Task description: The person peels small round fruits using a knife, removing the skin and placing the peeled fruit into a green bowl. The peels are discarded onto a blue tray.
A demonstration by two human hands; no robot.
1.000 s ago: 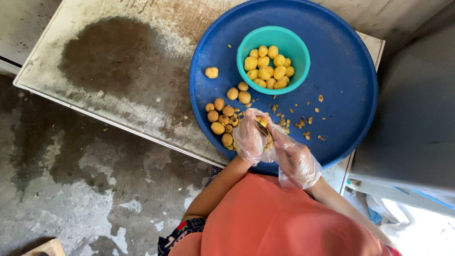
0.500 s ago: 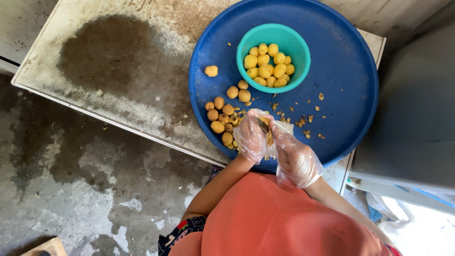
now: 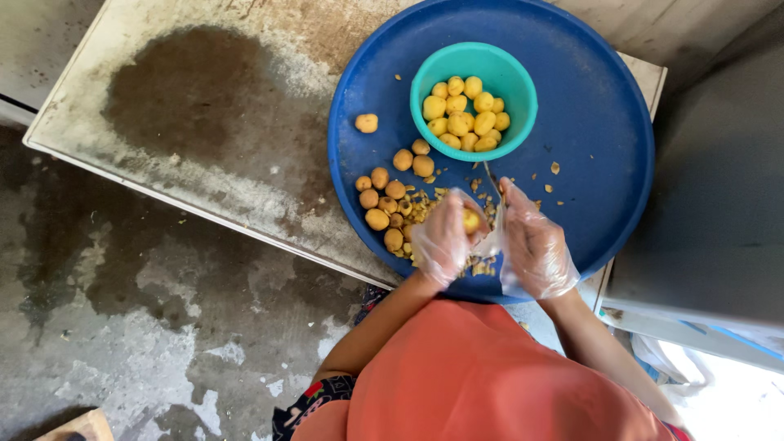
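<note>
Stained bench (image 3: pixel 204 106) carries a big blue tray (image 3: pixel 604 122) that catches the peel scraps (image 3: pixel 478 265). The teal bowl (image 3: pixel 518 82) keeps the peeled yellow fruits separate; the unpeeled pile (image 3: pixel 384 200) sits left, within reach. Gloved left hand (image 3: pixel 441 237) is closed around one fruit (image 3: pixel 471 220), right hand (image 3: pixel 535 245) grips a knife (image 3: pixel 492 181) against it.

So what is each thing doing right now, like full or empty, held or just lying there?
Round teal plastic bowl: partly filled with yellow peeled balls.
Big round blue plastic tray: littered with peel scraps.
Brownish unpeeled balls: heaped loose on tray.
Left hand: gloved, holding one yellow ball.
Right hand: gloved, holding thin knife.
</note>
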